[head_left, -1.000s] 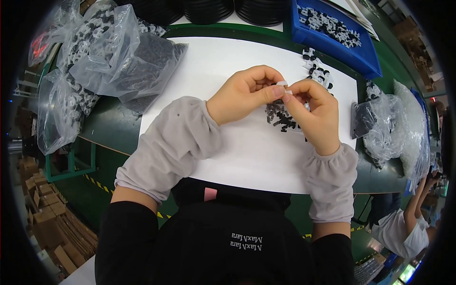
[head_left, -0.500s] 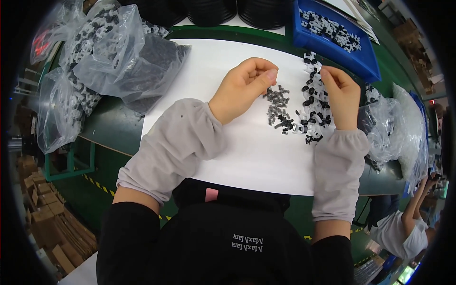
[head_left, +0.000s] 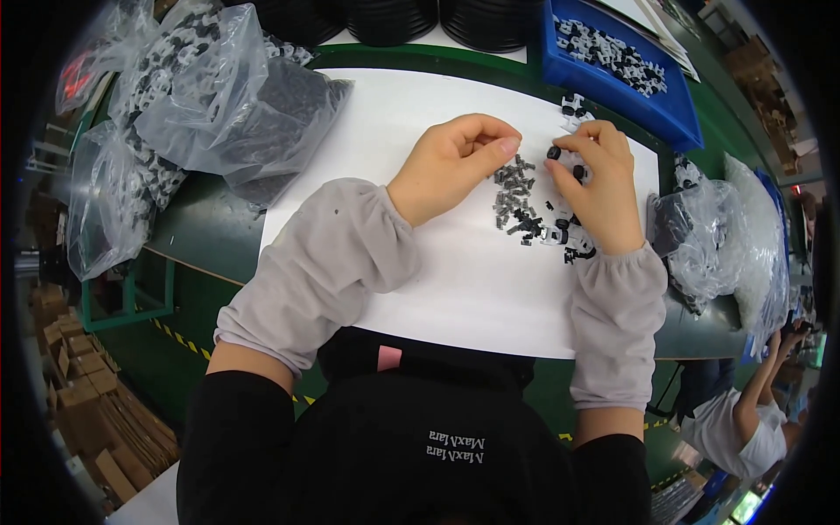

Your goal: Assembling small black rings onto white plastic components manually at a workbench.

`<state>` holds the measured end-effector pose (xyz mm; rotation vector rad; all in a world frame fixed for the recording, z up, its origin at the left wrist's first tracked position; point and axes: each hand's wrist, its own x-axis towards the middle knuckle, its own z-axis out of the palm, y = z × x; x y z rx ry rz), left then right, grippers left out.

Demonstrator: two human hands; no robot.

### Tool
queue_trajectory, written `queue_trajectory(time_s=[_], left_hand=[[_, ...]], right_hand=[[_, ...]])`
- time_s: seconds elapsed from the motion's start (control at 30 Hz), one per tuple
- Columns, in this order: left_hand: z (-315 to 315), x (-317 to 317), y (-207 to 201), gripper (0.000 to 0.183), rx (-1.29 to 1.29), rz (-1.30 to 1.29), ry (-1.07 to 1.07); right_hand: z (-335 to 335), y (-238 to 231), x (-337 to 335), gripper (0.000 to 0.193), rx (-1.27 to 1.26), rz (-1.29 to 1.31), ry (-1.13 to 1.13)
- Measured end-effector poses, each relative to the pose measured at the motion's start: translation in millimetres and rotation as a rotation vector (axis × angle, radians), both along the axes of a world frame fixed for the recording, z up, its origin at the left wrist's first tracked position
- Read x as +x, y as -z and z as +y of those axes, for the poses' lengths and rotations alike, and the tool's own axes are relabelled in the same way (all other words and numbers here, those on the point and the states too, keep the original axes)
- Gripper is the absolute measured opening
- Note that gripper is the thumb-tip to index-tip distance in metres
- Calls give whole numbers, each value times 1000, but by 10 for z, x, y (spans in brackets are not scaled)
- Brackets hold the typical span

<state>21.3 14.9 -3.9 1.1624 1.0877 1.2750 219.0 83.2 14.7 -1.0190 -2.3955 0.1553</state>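
My left hand (head_left: 448,168) is over the white sheet (head_left: 420,302), its thumb and forefinger pinched together. Whatever lies between those fingertips, if anything, is too small to make out. To its right, my right hand (head_left: 607,185) grips a small black-and-white plastic part (head_left: 554,152) between thumb and forefinger. Beneath and between the hands lies a pile of small grey pieces (head_left: 514,185), with a few black pieces (head_left: 528,226) at its near end. More black-and-white plastic parts (head_left: 555,234) form a row on the sheet, partly hidden by my right hand.
A blue bin (head_left: 687,122) of similar parts stands at the back right. Clear plastic bags (head_left: 210,122) of parts crowd the left, and more bags (head_left: 713,236) lie at the right. Black round stacks (head_left: 389,22) stand at the back. Another person (head_left: 739,429) is at the far right.
My right hand has moved left and now pinches a black-and-white part near my left hand. My left hand has shifted slightly right and nearer to me, still pinched.
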Motion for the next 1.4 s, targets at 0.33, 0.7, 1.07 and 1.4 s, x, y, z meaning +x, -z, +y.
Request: queue_trajectory(time_s=[0.33,0.7,1.07,1.4], left_hand=[[-20,-15,-69,25,-116,16,89],[24,-29,-16,21,-176,-139,86],[17,-17,-3,22,-100,-185,18],[35,-36,-51,24,-151,-456,28]], right_hand=[[-122,-121,-29,25,-43,256,-203],[-163,-22,116,8,-178,-140,-192],[-138,91,1,3,-157,12,-219],[-157,90,-25,3,-194,-19,-227]])
